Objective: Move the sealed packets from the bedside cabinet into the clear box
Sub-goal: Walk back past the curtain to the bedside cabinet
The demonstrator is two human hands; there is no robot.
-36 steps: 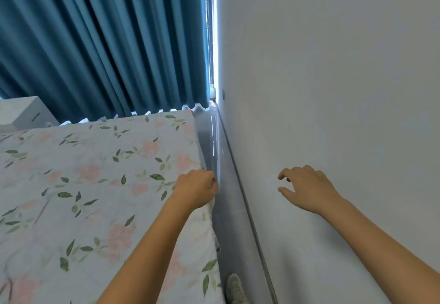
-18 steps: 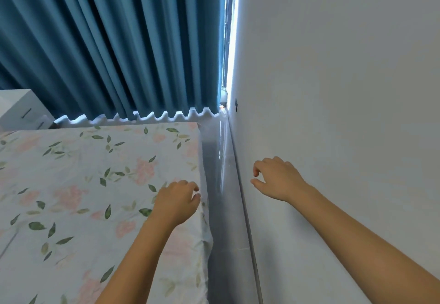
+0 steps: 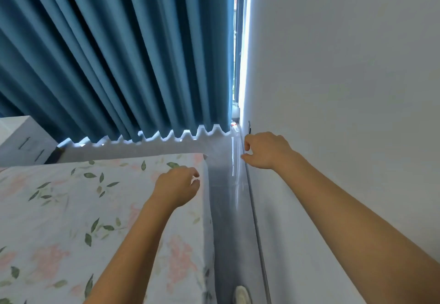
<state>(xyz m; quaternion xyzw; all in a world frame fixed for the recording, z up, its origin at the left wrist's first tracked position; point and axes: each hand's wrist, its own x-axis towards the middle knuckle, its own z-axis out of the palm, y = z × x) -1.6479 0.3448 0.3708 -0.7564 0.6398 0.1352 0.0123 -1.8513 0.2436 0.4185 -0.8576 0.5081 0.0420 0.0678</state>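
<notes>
We see both bare arms stretched forward along a narrow strip of glossy grey floor between a bed and a plain white wall. The left hand hangs above the edge of the bed's floral sheet, white cloth printed with pink blooms and green leaves; its fingers are loosely curled and hold nothing. The right hand is raised near the wall, fingers also loosely bent, thumb apart from them, with nothing in it. Pleated teal-blue curtains fill the far side, a bright slit of window showing at their right edge. The white bedside cabinet with dark drawer handles stands at the far left, well apart from both hands (we can make out no packets or clear box on it, and no writing or label can be read anywhere). The toe of a pale shoe shows at the bottom edge.
</notes>
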